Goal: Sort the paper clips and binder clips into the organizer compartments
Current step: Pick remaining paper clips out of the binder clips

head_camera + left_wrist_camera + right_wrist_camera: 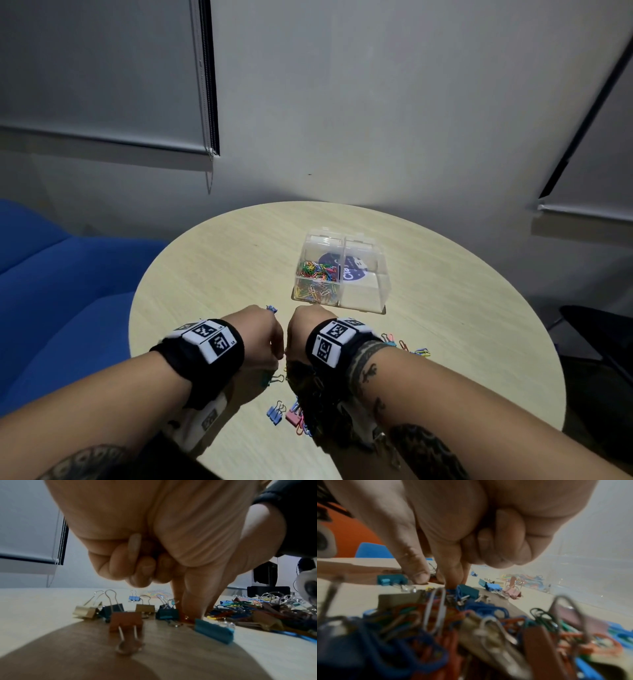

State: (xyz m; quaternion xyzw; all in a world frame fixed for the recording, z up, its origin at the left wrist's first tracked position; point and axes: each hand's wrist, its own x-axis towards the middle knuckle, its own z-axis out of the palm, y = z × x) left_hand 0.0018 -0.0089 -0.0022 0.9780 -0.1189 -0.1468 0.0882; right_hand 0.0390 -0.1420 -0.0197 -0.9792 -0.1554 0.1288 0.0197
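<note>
A clear organizer stands on the round table; its left compartment holds coloured paper clips and its right compartment holds no clips. My hands hover side by side over a mixed pile of clips. My left hand has three fingers curled, while thumb and forefinger reach down and pinch an orange paper clip on the table. My right hand reaches thumb and forefinger into the pile's edge, with a reddish clip between them. A brown binder clip and a teal one lie beside my left fingers.
More binder clips lie near the front edge, blue and pink; loose paper clips lie right of my right wrist. A small blue clip sits beyond my left hand. A blue sofa stands to the left.
</note>
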